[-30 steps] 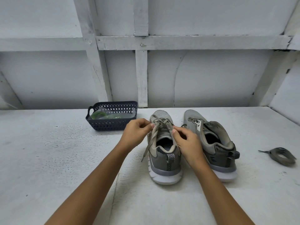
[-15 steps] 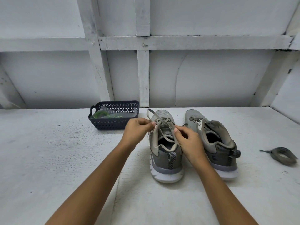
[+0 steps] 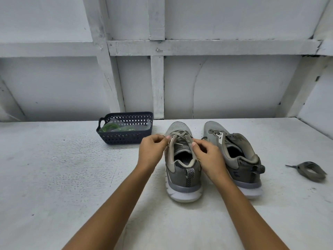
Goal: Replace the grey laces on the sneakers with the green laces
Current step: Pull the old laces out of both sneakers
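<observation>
White table [image 3: 54, 177] open at frame left, both hands [image 3: 153, 150] [image 3: 209, 157] pinching left shoe's [image 3: 182, 168] grey lace [image 3: 180, 135], loose end no longer trailing

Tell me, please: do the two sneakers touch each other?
Apart. The head view shows a strip of white table between the left sneaker and the right sneaker, visible at the soles and toes.
</observation>
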{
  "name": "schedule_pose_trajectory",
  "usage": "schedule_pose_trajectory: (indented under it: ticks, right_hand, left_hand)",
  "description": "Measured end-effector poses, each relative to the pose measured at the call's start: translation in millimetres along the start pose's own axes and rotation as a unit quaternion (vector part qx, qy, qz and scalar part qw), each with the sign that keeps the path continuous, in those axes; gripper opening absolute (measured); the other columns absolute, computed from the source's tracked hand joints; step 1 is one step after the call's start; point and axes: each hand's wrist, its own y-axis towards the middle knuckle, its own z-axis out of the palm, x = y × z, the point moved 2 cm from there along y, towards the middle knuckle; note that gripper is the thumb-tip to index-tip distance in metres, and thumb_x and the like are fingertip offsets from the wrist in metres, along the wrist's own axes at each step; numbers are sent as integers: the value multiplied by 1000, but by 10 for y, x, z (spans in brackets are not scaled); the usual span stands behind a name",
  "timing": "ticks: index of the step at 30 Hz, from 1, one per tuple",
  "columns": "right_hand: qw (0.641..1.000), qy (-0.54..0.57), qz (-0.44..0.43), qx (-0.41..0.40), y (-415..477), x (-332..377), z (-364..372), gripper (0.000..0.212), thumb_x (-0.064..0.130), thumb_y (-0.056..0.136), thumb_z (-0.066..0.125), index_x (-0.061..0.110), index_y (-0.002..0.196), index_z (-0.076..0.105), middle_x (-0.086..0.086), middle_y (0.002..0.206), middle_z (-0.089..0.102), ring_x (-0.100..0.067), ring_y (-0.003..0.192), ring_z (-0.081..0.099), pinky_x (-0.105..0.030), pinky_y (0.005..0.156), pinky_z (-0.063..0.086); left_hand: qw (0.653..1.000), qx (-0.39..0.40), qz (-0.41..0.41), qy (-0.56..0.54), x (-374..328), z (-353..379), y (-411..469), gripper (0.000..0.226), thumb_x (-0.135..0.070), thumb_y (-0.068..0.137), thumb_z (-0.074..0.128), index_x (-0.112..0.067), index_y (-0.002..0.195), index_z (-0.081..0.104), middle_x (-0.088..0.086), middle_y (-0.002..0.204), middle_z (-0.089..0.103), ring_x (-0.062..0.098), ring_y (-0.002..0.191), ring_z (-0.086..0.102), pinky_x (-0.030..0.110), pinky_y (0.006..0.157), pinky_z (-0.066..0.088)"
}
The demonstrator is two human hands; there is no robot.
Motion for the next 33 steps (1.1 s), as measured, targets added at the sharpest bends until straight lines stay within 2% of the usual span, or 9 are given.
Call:
schedule_pose_trajectory:
  ticks: [7, 10, 13, 15, 16, 18, 21, 28, 33]
  right_hand:
    - [999, -33, 3, 19, -10, 79, -36, 30, 26, 93, 56, 12, 117, 66, -4, 111, 67, -17, 106, 60, -30, 93, 47]
    - [996, -80, 5, 37, 0, 158, -79, 30, 24, 94, 54, 12, 118, 65, -4, 112, 67, -17, 106, 59, -22, 86, 42]
    - [988, -150, -32, 18, 77, 332, -131, 27, 19, 94, 51, 11, 115, 66, -7, 111, 67, -21, 106, 59, -24, 87, 40]
    - [983, -167, -70, 3, 174, 465, -161, 27, 13, 95, 49, 10, 115, 66, -9, 113, 65, -22, 108, 57, -23, 90, 37]
    - [981, -175, -77, 10, 239, 517, -170, 28, 10, 95, 48, 10, 117, 65, -10, 116, 64, -22, 110, 57, -22, 90, 36]
    - [975, -204, -63, 56, 377, 581, -171, 33, 4, 94, 44, 11, 120, 64, -8, 123, 62, -20, 112, 56, -22, 90, 38]
    - [952, -263, -12, 155, 532, 550, -147, 33, 6, 93, 48, 18, 119, 65, -4, 123, 63, -18, 104, 60, -22, 77, 41]
    - [946, -277, -35, 165, 590, 565, -169, 12, 14, 90, 58, 12, 96, 68, -5, 93, 69, -18, 75, 61, -20, 58, 39]
    - [934, -295, -75, 186, 410, 743, -308, 16, 23, 91, 59, 15, 99, 71, -2, 92, 70, -18, 82, 63, -24, 69, 42]
  left_hand:
    - [997, -66, 17, -20, -84, -197, 292, 22, -18, 95, 55, -13, 75, 61, -1, 70, 59, 10, 64, 50, 26, 64, 44]
    - [995, 1, -6, 100, -105, -375, 378, 26, -23, 96, 51, -11, 74, 58, 3, 69, 56, 14, 61, 47, 29, 64, 45]
    - [875, 221, -68, 426, -113, -492, 305, 41, -42, 97, 44, -10, 75, 58, 1, 72, 58, 13, 65, 53, 26, 63, 49]
    - [773, 246, -58, 583, -128, -480, 277, 44, -47, 96, 43, -10, 74, 54, 0, 75, 59, 16, 70, 57, 34, 76, 53]
    - [762, 216, -18, 610, -141, -437, 300, 40, -46, 95, 44, -11, 77, 52, 2, 80, 61, 19, 76, 58, 37, 82, 52]
    - [814, 159, 80, 553, -172, -307, 335, 21, -33, 95, 46, -15, 98, 57, 7, 107, 63, 24, 93, 59, 39, 88, 50]
    - [877, 195, 154, 412, -216, -100, 341, 36, -21, 96, 49, -26, 132, 51, 4, 131, 47, 20, 116, 50, 27, 97, 38]
    - [915, 152, 191, 320, -228, -42, 321, 13, -22, 93, 56, -15, 100, 64, 4, 110, 59, 18, 105, 55, 26, 85, 41]
    - [907, 137, 228, 326, -351, -67, 45, 9, -23, 90, 55, -16, 94, 60, -4, 77, 60, 19, 76, 57, 32, 67, 46]
